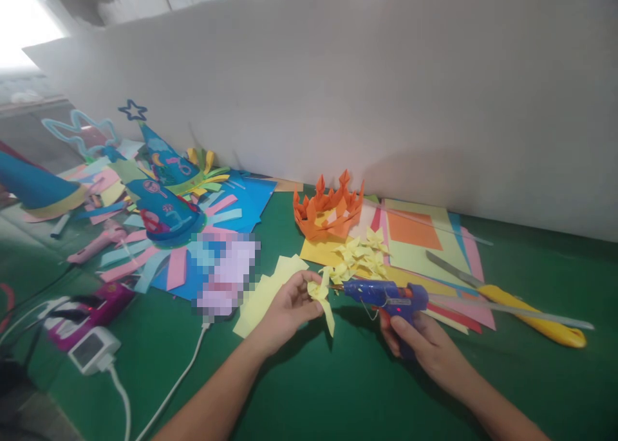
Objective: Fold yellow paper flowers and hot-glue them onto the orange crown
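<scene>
Pinched between the fingers of my left hand (294, 306) is a folded yellow paper piece (322, 294), one long strip of it hanging down. My right hand (418, 335) is wrapped round the handle of a blue glue gun (381, 293), with a long clear glue stick (512, 309) jutting from its back. The gun's nozzle points left and is at or very near the yellow paper; I cannot tell whether they touch. Just behind lies a heap of folded yellow paper flowers (364, 254). An orange folded-paper crown (329, 209) stands beyond them.
Pale yellow sheets (263, 296) lie left of my left hand, beside a pixelated object with a white cable (186, 376). Decorated blue cone hats (161, 203), a pink glue gun (103, 238) and a magenta power strip (91, 309) fill the left. A yellow-handled knife (526, 309) lies right, near coloured paper (420, 257).
</scene>
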A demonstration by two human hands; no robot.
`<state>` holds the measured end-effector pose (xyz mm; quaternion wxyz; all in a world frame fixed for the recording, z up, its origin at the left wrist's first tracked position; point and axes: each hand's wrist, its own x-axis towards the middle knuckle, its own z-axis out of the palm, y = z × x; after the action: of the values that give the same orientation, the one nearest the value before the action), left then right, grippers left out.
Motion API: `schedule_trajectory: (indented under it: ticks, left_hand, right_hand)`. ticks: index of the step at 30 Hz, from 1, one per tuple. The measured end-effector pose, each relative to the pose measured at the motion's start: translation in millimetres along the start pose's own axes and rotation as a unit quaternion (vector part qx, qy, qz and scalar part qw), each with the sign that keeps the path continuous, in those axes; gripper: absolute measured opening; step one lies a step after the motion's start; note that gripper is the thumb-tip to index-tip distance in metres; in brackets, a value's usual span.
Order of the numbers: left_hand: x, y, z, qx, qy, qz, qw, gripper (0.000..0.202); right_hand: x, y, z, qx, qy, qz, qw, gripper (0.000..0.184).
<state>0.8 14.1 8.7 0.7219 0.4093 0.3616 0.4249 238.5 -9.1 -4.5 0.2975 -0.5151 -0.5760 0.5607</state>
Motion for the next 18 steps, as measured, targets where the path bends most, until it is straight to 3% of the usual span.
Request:
schedule_trajectory:
  ticks: [18]
  left_hand:
    - [-0.2, 0.7, -1.9, -0.005, 0.006, -0.005, 1.0, 0.033]
  right_hand:
    - [-0.2, 1.0, -1.8, -0.038, -0.013, -0.015, 0.999, 0.05]
